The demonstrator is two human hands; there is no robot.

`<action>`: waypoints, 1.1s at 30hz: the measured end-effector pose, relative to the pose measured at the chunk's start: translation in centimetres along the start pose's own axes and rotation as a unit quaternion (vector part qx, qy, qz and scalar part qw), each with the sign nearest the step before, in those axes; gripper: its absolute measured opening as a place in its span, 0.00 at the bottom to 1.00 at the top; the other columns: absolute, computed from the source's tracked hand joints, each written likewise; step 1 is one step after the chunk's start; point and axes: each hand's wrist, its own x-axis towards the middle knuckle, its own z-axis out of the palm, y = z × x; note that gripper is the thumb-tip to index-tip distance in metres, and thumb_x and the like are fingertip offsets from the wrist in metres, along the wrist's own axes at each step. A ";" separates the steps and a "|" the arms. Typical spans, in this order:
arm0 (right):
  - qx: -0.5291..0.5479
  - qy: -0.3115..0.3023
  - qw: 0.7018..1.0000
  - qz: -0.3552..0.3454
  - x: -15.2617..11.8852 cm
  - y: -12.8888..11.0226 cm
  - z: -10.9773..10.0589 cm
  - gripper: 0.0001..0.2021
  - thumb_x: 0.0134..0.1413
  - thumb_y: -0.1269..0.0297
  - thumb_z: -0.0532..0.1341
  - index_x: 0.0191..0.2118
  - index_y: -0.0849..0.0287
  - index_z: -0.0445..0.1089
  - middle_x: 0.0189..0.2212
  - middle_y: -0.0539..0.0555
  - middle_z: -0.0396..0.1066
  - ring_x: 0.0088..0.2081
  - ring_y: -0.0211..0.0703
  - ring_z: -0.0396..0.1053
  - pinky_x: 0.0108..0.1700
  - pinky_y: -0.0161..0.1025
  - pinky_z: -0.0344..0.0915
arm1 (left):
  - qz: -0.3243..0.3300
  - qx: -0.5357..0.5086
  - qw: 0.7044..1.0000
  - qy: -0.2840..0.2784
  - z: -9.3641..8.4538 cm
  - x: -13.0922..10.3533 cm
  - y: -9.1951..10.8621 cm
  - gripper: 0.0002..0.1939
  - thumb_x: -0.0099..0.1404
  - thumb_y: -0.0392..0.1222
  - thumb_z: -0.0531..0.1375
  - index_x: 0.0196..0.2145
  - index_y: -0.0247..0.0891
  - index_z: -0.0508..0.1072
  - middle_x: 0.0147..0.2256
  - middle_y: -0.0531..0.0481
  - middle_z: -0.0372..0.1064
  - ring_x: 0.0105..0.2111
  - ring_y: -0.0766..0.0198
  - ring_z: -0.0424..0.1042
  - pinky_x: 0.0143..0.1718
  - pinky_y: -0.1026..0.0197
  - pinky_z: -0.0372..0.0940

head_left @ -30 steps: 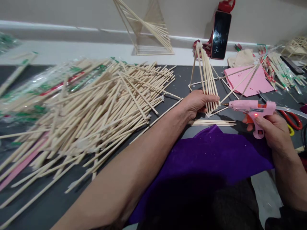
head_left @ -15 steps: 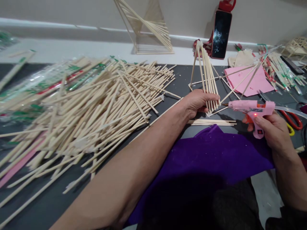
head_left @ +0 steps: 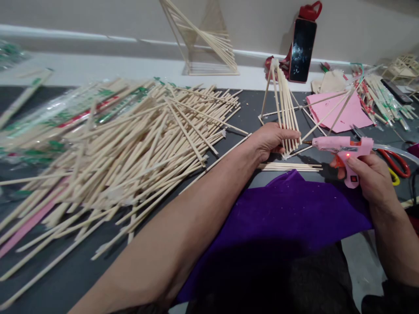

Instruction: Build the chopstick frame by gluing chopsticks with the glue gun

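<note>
A frame of thin wooden sticks [head_left: 286, 100] stands on the dark table, with several sticks side by side on its near face. My left hand [head_left: 274, 138] is closed on the lower part of those sticks, thumb across them. My right hand [head_left: 371, 174] grips a pink glue gun [head_left: 340, 144] with a lit red light. Its nozzle points left, close to the lower right end of the sticks near my left thumb; whether it touches is too small to tell. Several loose sticks [head_left: 291, 166] lie just below my left hand.
A big pile of sticks [head_left: 140, 148] covers the left. Purple cloth [head_left: 294, 209] lies at the near edge. Behind are a twisted stick model [head_left: 212, 41] and a phone [head_left: 302, 50] against a red-capped bottle. Pink sheets [head_left: 337, 111], red-handled scissors [head_left: 397, 163] and wrapped sticks [head_left: 376, 93] sit right.
The view has shifted slightly. Both hands keep their holds, and the glue gun stays almost in the same place beside the sticks.
</note>
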 end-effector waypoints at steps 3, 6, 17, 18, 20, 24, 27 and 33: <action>-0.008 0.002 1.000 -0.022 0.0 0.3 0.0 0.13 0.54 0.56 0.63 0.30 0.62 0.77 0.19 0.52 0.70 0.19 0.34 0.64 0.19 0.31 0.56 | 0.002 -0.004 1.000 0.002 0.0 -0.1 0.0 0.04 0.55 0.35 0.66 0.26 0.34 0.74 0.26 0.50 0.71 0.24 0.70 0.66 0.23 0.67 0.55; -0.012 0.003 0.999 -0.048 -0.1 0.5 -0.1 0.13 0.56 0.56 0.62 0.31 0.61 0.76 0.21 0.52 0.70 0.21 0.35 0.64 0.20 0.32 0.57 | 0.002 -0.002 1.000 0.008 0.1 -0.1 0.0 0.04 0.56 0.35 0.66 0.26 0.34 0.74 0.26 0.50 0.72 0.24 0.69 0.66 0.25 0.66 0.57; -0.170 0.009 0.975 -0.141 -0.6 1.3 -0.3 0.13 0.59 0.56 0.60 0.27 0.57 0.72 0.23 0.52 0.70 0.23 0.39 0.65 0.25 0.37 0.61 | 0.018 0.015 1.000 0.017 0.4 -0.2 -0.1 0.04 0.56 0.36 0.65 0.27 0.34 0.73 0.27 0.49 0.70 0.23 0.70 0.64 0.22 0.67 0.53; -0.201 0.013 0.967 -0.156 -0.6 1.2 -0.3 0.14 0.59 0.56 0.59 0.26 0.57 0.72 0.22 0.52 0.69 0.23 0.40 0.66 0.26 0.38 0.62 | 0.018 0.017 1.000 0.018 0.4 -0.2 -0.1 0.04 0.56 0.36 0.65 0.27 0.34 0.73 0.27 0.49 0.70 0.23 0.70 0.64 0.23 0.67 0.53; -0.255 0.021 0.948 -0.191 -0.7 1.1 -0.1 0.13 0.59 0.56 0.58 0.28 0.56 0.72 0.22 0.53 0.70 0.25 0.44 0.68 0.28 0.40 0.65 | 0.016 0.021 0.999 0.020 0.5 -0.2 -0.1 0.04 0.55 0.36 0.64 0.27 0.34 0.72 0.28 0.48 0.71 0.23 0.69 0.64 0.23 0.67 0.54; -0.325 0.028 0.893 -0.310 -0.9 1.2 0.3 0.10 0.59 0.61 0.58 0.41 0.57 0.74 0.37 0.59 0.76 0.37 0.51 0.75 0.37 0.45 0.70 | 0.014 0.008 1.000 0.021 0.5 -0.2 -0.1 0.04 0.56 0.36 0.64 0.27 0.34 0.72 0.27 0.50 0.71 0.23 0.69 0.65 0.24 0.66 0.56; -0.364 0.028 0.849 -0.383 -1.1 1.4 0.6 0.14 0.59 0.63 0.58 0.49 0.59 0.71 0.46 0.62 0.75 0.45 0.52 0.74 0.45 0.46 0.70 | 0.016 0.000 1.000 0.020 0.5 -0.2 -0.2 0.04 0.56 0.35 0.64 0.26 0.34 0.72 0.25 0.51 0.70 0.22 0.70 0.66 0.23 0.67 0.56; -0.425 0.047 0.818 -0.386 -1.4 1.0 1.1 0.17 0.60 0.61 0.56 0.51 0.61 0.70 0.43 0.61 0.77 0.39 0.50 0.76 0.40 0.43 0.70 | 0.020 -0.004 1.000 0.020 0.5 -0.2 -0.2 0.04 0.56 0.35 0.64 0.26 0.34 0.72 0.25 0.52 0.70 0.22 0.71 0.66 0.22 0.68 0.56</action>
